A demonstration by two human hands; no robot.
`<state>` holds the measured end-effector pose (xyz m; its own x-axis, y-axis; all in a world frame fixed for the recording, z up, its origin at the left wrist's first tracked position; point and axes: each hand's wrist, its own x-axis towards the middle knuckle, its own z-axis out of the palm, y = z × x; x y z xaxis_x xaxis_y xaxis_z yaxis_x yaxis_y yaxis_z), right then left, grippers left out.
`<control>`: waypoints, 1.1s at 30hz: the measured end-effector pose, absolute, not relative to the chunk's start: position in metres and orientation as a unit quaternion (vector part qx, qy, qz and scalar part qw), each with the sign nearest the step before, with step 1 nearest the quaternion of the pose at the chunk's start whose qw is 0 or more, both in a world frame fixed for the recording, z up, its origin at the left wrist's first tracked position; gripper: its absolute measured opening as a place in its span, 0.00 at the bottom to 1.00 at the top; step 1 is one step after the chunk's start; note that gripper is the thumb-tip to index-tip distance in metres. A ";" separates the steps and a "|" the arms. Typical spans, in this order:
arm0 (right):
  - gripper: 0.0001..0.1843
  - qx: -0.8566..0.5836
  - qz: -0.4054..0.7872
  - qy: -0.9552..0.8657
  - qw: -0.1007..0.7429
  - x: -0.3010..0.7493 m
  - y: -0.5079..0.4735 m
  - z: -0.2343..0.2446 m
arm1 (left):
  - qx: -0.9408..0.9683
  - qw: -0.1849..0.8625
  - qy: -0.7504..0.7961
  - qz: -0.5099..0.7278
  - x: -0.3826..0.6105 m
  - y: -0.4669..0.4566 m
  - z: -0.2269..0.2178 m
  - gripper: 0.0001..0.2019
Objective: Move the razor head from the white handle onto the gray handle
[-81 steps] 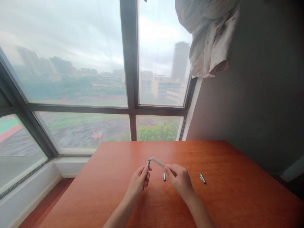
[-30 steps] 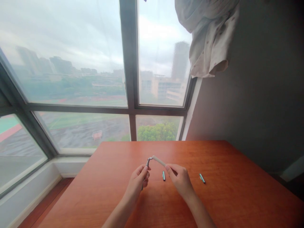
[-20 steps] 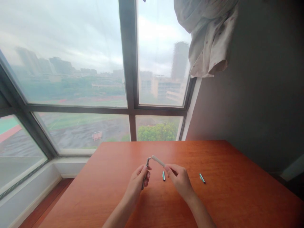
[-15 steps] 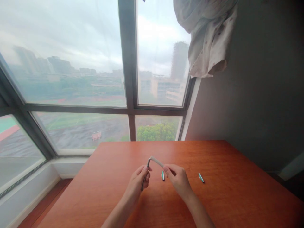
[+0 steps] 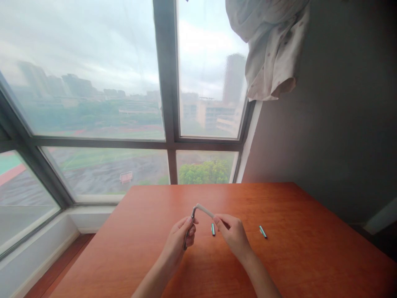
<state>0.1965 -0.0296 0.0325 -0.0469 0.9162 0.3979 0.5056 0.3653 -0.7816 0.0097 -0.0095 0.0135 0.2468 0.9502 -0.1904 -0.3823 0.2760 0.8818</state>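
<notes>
Above the wooden table, my left hand (image 5: 181, 238) is closed round a slim dark metal tool (image 5: 192, 214), whose tip points up and whose lower end shows beneath the fingers. My right hand (image 5: 232, 231) pinches the near end of a pale, thin stick (image 5: 204, 210). The stick's far end meets the tip of the metal tool, making a bent angle between the hands. I cannot make out how the two join. A short teal-and-black pen-like piece (image 5: 213, 229) lies on the table just left of my right fingers. Another teal-and-black piece (image 5: 263, 231) lies farther right.
The reddish-brown table (image 5: 139, 248) reaches back to a large framed window (image 5: 169, 145). A pale curtain (image 5: 273, 62) hangs bunched at the upper right, beside a grey wall (image 5: 325, 124). Left of the table is a white ledge (image 5: 93, 217) below the glass.
</notes>
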 end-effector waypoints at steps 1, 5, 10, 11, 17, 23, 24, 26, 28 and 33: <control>0.27 -0.517 0.223 -0.688 0.458 0.197 -0.029 0.032 | 0.365 0.700 0.387 0.477 0.010 -0.009 0.014 0.25; 0.26 -0.521 0.212 -0.687 0.459 0.198 -0.028 0.030 | 0.363 0.697 0.389 0.481 0.010 -0.010 0.015 0.24; 0.26 -0.527 0.201 -0.684 0.462 0.198 -0.027 0.028 | 0.364 0.688 0.386 0.496 0.011 -0.014 0.019 0.22; 0.26 -0.528 0.204 -0.682 0.463 0.197 -0.027 0.029 | 0.364 0.686 0.386 0.498 0.011 -0.015 0.020 0.22; 0.27 -0.517 0.233 -0.685 0.458 0.194 -0.028 0.028 | 0.373 0.684 0.381 0.498 0.012 -0.016 0.020 0.21; 0.27 -0.531 0.235 -0.672 0.459 0.197 -0.026 0.023 | 0.378 0.691 0.382 0.483 0.012 -0.008 0.011 0.24; 0.26 -0.531 0.238 -0.670 0.461 0.197 -0.026 0.024 | 0.379 0.690 0.383 0.483 0.012 -0.007 0.010 0.24; 0.26 -0.526 0.248 -0.667 0.465 0.196 -0.026 0.024 | 0.382 0.687 0.385 0.484 0.011 -0.006 0.009 0.25; 0.26 -0.519 0.259 -0.667 0.466 0.195 -0.027 0.025 | 0.383 0.687 0.385 0.484 0.011 -0.006 0.008 0.25; 0.27 -0.519 0.263 -0.671 0.458 0.195 -0.026 0.024 | 0.380 0.699 0.375 0.476 0.011 -0.007 0.007 0.24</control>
